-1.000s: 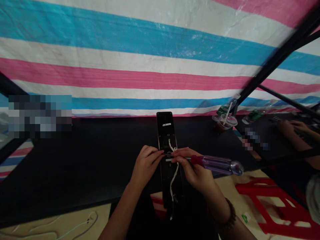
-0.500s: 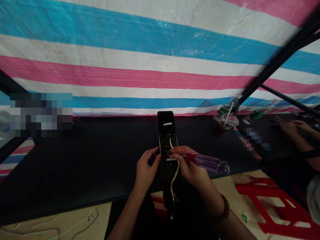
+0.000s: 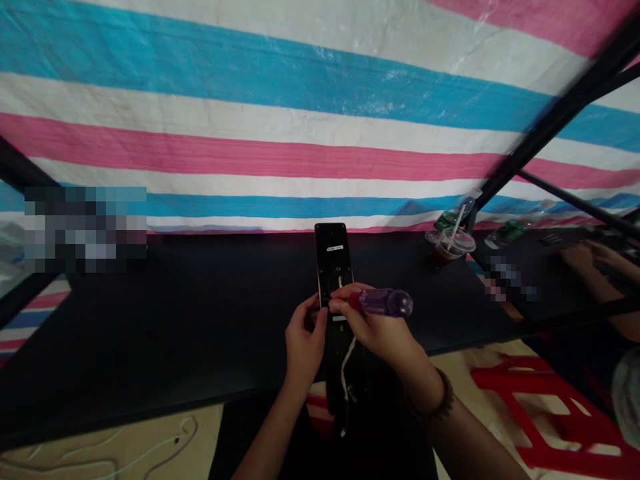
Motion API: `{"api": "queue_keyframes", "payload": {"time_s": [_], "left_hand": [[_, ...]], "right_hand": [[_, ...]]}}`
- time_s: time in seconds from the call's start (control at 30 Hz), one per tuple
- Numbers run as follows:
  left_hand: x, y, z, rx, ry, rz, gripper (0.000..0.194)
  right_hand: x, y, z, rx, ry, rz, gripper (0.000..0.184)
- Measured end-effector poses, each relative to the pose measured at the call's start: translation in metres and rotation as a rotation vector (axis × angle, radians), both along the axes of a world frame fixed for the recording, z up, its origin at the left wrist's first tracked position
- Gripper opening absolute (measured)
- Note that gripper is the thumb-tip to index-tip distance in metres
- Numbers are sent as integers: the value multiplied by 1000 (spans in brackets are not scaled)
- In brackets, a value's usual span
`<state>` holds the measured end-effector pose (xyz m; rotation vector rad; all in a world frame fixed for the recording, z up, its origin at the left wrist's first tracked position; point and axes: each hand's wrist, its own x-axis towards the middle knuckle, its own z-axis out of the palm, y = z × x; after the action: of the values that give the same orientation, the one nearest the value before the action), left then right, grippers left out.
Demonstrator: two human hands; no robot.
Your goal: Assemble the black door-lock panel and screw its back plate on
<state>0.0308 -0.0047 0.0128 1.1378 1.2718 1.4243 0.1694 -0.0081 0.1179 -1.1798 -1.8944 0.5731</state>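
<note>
A long, narrow black panel (image 3: 331, 238) with white labels lies over the black table's front edge, its near end hanging out towards me. A white cable (image 3: 344, 373) runs down it and dangles at that end. My left hand (image 3: 306, 333) grips the panel's left edge, thumb and fingers closed there. My right hand (image 3: 373, 327) is closed around a screwdriver with a clear purple handle (image 3: 385, 303) and a red collar. It is held low over the middle of the panel, with the handle pointing right. My fingers hide the screwdriver's tip.
On the black table (image 3: 200, 320), a plastic cup with a straw (image 3: 454, 247) and a bottle (image 3: 445, 220) stand at the back right. A striped tarp (image 3: 300, 160) hangs behind. Another person's hands (image 3: 583, 257) are at the far right, above a red stool (image 3: 530, 413).
My right hand has turned the screwdriver, its handle swinging left and up and now pointing more towards me. My left hand has shifted slightly right along the panel's edge.
</note>
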Motion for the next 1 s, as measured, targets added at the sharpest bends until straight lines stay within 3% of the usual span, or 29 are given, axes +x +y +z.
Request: {"api": "queue_keyframes", "payload": {"time_s": [0.27, 0.47, 0.67, 0.87, 1.0], "left_hand": [[-2, -1, -4, 19, 67, -13, 37], [-2, -1, 0, 5, 12, -52, 40], [-3, -2, -3, 7, 23, -45, 40], [-3, 0, -12, 19, -2, -73, 42], [-3, 1, -13, 18, -19, -72, 42]], "right_hand": [[-6, 12, -5, 144, 37, -21, 16], [-4, 7, -7, 119, 68, 75, 16], [-8, 10, -10, 67, 140, -67, 8], [-6, 8, -9, 42, 155, 38, 18], [-5, 7, -8, 81, 103, -35, 16]]}}
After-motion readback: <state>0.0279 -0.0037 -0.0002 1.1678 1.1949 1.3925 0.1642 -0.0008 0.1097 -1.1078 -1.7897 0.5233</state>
